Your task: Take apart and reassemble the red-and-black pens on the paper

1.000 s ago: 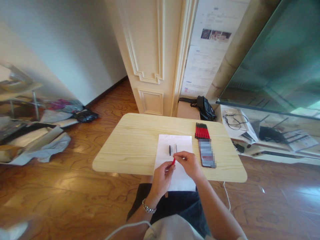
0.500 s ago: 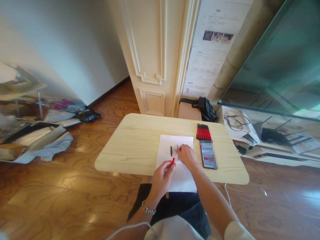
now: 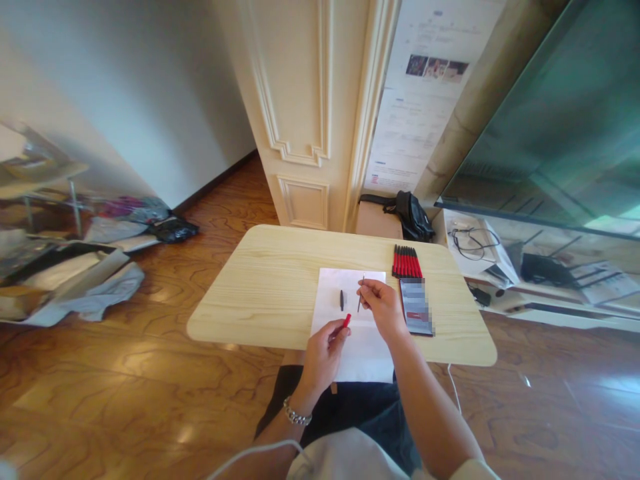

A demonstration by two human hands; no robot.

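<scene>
Between the thumb and fingers of my left hand (image 3: 326, 348) is a red pen barrel (image 3: 347, 320), its end pointing up and away. My right hand (image 3: 381, 305) pinches a thin dark pen refill (image 3: 359, 303), which stands out above and below the fingertips over the paper. A black pen part (image 3: 342, 300) lies on the white sheet of paper (image 3: 367, 357), left of the refill. Beside it is something small and pale that I cannot make out. Both hands are closed and apart from each other.
The paper lies on a light wooden table (image 3: 260, 287). Several red and black pens (image 3: 407, 262) sit in a row at the back right, with a phone (image 3: 416, 307) just in front of them. Behind the table are a black bag (image 3: 413, 217) and a door panel (image 3: 300, 120).
My right hand has lifted the refill from the paper and moved slightly right, tilting it. My left hand still holds the red barrel in nearly the same spot.
</scene>
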